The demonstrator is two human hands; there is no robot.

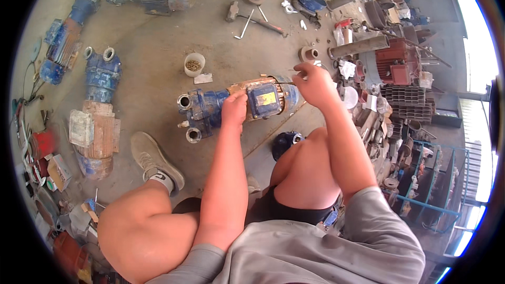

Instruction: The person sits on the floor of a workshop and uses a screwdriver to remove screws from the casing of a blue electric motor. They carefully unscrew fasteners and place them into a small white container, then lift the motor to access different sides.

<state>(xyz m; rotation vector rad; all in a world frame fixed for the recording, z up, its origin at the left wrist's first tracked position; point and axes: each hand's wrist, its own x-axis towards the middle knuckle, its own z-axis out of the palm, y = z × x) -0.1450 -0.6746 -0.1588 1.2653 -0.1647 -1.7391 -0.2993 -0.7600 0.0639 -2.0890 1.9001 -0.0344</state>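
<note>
On the floor before me lies a pump with a worn electric motor (286, 96), its blue terminal box (264, 100) facing up with a yellow label. Two round pipe flanges stick out at the pump's left end (200, 108). My left hand (234, 109) is closed against the motor body, just left of the terminal box, thumb on top. My right hand (315, 85) is beyond the motor's right end, fingers pinched together. A thin dark rod (284, 82) runs from its fingertips toward the top of the motor; its far end is unclear.
A white cup of small brass-coloured pieces (193, 64) stands behind the pump. Farther off lie a hammer (255, 19) and a bent metal bar (244, 24). More motor pumps (102, 76) lie at left. Metal parts and a red motor (394, 61) crowd the right.
</note>
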